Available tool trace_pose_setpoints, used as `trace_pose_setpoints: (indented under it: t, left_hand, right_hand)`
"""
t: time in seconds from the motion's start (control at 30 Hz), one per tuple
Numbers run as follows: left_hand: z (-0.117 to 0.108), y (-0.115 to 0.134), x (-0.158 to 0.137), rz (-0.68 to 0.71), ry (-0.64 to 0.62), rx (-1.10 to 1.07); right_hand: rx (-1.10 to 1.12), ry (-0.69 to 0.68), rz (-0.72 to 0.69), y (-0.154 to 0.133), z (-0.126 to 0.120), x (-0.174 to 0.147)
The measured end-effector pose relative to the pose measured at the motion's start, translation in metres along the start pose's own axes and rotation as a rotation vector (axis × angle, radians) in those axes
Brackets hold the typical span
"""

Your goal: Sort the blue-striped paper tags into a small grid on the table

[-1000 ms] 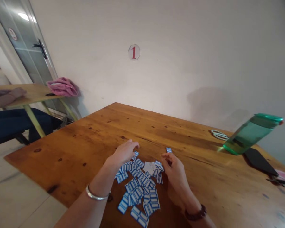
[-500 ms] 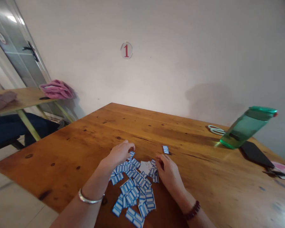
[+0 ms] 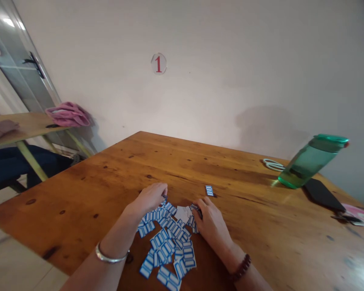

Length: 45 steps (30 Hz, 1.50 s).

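A loose pile of label stickers, white with blue-framed boxes, is spread on the wooden table between my hands. My left hand rests at the pile's far left, fingers pinched on the edge of a label sticker mostly hidden under them. At the pile's right edge, my right hand bends its fingers over some labels, thumb and index finger apart. A plain white piece lies between the two hands. One single label lies apart, just beyond my right hand.
A green bottle stands at the right, near a black flat object, a white cable and a pink-and-white item. Left of my wooden table is another table with a pink cloth; someone's dark-clothed leg shows below.
My left fingers have come down and closed at the label on the pile's far edge. My right hand has shifted inward over the labels at the right. The view has turned slightly.
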<state>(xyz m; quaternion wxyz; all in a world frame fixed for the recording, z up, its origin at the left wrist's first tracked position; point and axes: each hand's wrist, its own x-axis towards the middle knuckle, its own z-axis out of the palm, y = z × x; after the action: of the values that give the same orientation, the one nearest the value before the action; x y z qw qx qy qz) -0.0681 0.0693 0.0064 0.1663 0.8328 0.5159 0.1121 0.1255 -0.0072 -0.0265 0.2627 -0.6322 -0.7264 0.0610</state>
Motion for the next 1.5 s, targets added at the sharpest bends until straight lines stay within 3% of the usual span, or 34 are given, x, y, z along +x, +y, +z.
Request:
trace_pose_setpoints:
  t: [0.23, 0.4, 0.47, 0.73, 0.87, 1.03, 1.2, 1.37, 1.5]
  left_hand:
    - [0.007, 0.03, 0.006, 0.013, 0.084, -0.228]
    - [0.023, 0.054, 0.006, -0.033, 0.037, -0.943]
    - [0.028, 0.057, 0.004, -0.047, 0.036, -1.087]
    - [0.027, 0.059, -0.001, -0.132, -0.12, -1.238]
    - [0.021, 0.057, 0.001, -0.143, -0.035, -1.208]
    - [0.021, 0.055, 0.002, 0.078, 0.024, -0.849]
    - [0.025, 0.054, 0.002, 0.115, 0.065, -0.703]
    - [0.02, 0.05, 0.006, -0.103, 0.168, -1.06]
    - [0.015, 0.047, 0.006, -0.257, 0.12, -1.42]
  right_hand:
    - [0.127, 0.006, -0.043, -0.005, -0.001, -0.001]
    - [0.625, 0.013, 0.046, -0.004, 0.0, 0.003]
    - [0.802, -0.006, 0.074, -0.003, 0.0, 0.004]
    - [0.997, 0.08, 0.227, -0.008, -0.008, 0.005]
    - [0.924, 0.088, 0.211, -0.005, -0.006, 0.005]
    - [0.733, 0.027, 0.111, 0.001, 0.003, 0.004]
    - [0.672, 0.076, 0.097, -0.003, 0.004, 0.002]
    - [0.458, 0.035, -0.004, -0.006, 0.001, 0.001]
    - [0.186, -0.061, -0.161, -0.011, -0.002, 0.0]
